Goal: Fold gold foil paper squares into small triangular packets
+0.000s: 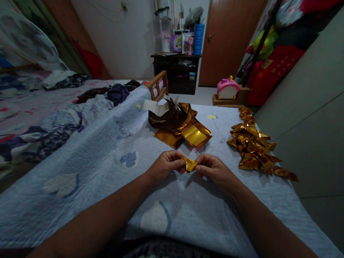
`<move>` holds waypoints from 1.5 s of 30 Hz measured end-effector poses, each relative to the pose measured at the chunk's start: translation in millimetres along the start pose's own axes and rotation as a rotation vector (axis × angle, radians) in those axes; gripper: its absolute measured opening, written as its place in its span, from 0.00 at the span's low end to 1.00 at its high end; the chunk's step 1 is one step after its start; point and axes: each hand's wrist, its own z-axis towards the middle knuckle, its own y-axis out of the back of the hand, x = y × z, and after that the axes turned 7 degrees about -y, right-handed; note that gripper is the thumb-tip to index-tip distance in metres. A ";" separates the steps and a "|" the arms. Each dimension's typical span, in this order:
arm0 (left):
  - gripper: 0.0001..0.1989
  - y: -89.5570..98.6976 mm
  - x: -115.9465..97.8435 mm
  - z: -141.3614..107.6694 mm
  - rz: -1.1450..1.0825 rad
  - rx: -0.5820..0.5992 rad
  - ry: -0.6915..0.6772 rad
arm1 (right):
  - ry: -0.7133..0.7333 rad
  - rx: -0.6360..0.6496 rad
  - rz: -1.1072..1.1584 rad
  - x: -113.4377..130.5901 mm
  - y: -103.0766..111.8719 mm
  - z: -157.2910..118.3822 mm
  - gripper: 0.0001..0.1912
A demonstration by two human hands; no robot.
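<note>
A small piece of folded gold foil paper (190,165) is stretched between my two hands, low over the bed cover. My left hand (169,162) pinches its left end between thumb and fingers. At its other end, my right hand (211,166) grips the corner the same way. Just beyond them lie loose gold foil sheets (196,134) and a curved stack of paper sheets (166,116) with dark edges and a pale strip on top. To the right, several folded gold foil pieces (252,143) are heaped in a row along the bed's edge.
A pale blue quilt (107,186) with heart patterns covers the bed, rising in a ridge on the left. Past its far end stand a wooden bed rail (158,86), a dark cabinet (176,73) and a pink toy (228,89). A pale cupboard (309,125) borders the right side.
</note>
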 end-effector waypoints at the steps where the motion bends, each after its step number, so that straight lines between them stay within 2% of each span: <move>1: 0.20 0.1 0.4 0.0 -0.001 -0.001 -0.003 | -0.003 0.000 0.007 -0.7 -0.3 0.3 0.16; 12: 0.20 3.4 2.9 0.8 0.052 -0.013 -0.056 | 0.033 -0.018 0.012 -4.2 3.4 3.1 0.14; 17: 0.17 5.7 1.1 -0.8 0.079 0.026 -0.089 | 0.037 -0.032 0.005 -3.6 2.5 2.2 0.13; 20: 0.12 7.9 -0.8 -1.7 0.193 0.058 -0.201 | 0.034 -0.040 0.001 -0.1 0.5 -0.5 0.13; 24: 0.03 8.1 -6.1 -5.8 0.558 0.124 -0.466 | 0.033 -0.100 0.028 3.5 -2.8 -3.1 0.15; 27: 0.06 6.3 -8.4 -9.8 0.781 0.195 -0.614 | 0.057 -0.127 0.012 2.5 -3.5 -3.1 0.15; 30: 0.08 5.6 -5.7 -11.5 0.911 0.208 -0.717 | 0.076 -0.147 -0.046 0.8 -2.8 -2.6 0.14; 39: 0.11 8.9 2.7 -8.9 1.090 0.139 -0.835 | 0.072 -0.249 -0.188 3.4 -0.1 -1.0 0.14; 45: 0.13 6.7 3.6 -9.8 1.080 0.151 -0.827 | 0.030 -0.315 -0.238 0.4 1.7 1.1 0.12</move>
